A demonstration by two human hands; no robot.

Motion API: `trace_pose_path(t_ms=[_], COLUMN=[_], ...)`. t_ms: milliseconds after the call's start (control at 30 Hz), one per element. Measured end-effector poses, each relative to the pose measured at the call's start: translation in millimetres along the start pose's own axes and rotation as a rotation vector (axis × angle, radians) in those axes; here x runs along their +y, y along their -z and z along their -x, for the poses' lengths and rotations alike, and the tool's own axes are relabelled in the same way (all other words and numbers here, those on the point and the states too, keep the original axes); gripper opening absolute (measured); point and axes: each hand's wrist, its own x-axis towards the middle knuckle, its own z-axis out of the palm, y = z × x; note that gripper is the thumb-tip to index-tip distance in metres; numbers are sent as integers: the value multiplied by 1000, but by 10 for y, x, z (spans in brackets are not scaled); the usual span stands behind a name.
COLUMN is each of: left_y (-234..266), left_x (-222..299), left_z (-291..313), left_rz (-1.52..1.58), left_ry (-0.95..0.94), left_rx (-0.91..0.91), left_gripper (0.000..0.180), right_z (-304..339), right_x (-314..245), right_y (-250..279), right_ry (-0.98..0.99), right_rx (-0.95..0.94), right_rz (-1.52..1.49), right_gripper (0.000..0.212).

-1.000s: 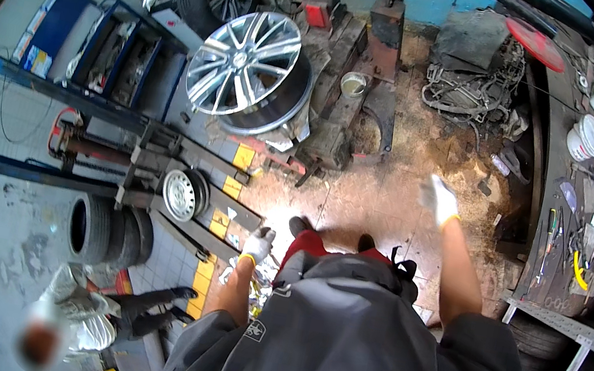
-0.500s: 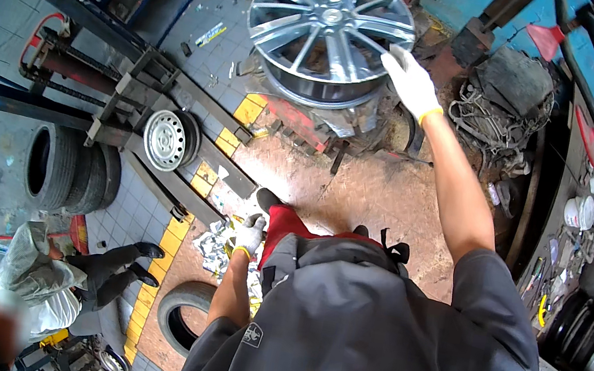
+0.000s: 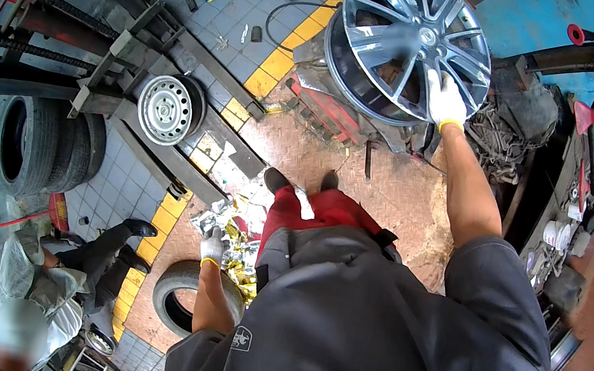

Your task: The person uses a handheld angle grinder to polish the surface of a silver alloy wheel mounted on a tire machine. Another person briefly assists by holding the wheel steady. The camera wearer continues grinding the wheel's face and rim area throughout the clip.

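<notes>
Head view. The alloy wheel (image 3: pixel 428 37) sits ahead of us, right of centre, on a low red-and-dark stand (image 3: pixel 324 109). Half a second ago our right hand (image 3: pixel 446 99) was at its outer edge; now the glove lies farther in, over the spokes. Fingers fairly close together; whether they grip, we cannot tell. Our left hand (image 3: pixel 212 245) hangs low by crumpled foil (image 3: pixel 242 252); we cannot tell how far its fingers close. Tyre (image 3: pixel 166 294) lying beside that forearm. Floor: worn reddish tiles (image 3: pixel 393 182), yellow strip (image 3: pixel 276 66), grey tiles (image 3: pixel 242 9). Steel wheel (image 3: pixel 163 111) on dark lift arms (image 3: pixel 166 160); row of tyres (image 3: pixel 39 144) and a co-worker (image 3: pixel 97 261) to our left; blue wall (image 3: pixel 581 17) beyond.
</notes>
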Motion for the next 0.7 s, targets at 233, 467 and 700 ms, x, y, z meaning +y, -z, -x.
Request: trace_pose_path(t_ms=[233,467,700], left_y=[-359,-537,-341], left_x=[450,1008,1872], left_z=[92,41,-577], left_rz=[-142,-317,-390], left_ry=[-103,-111,-91], left_rx=[-89,-163,-126], left_gripper=[34,31,32], right_z=[-189,-260,-65], right_x=[258,353,69], right_y=[-86,-147,-151], right_ry=[-49,-161,-282], right_rx=[-39,-96,-46], right_rz=[2,-144,-75], right_gripper=[80,78,68])
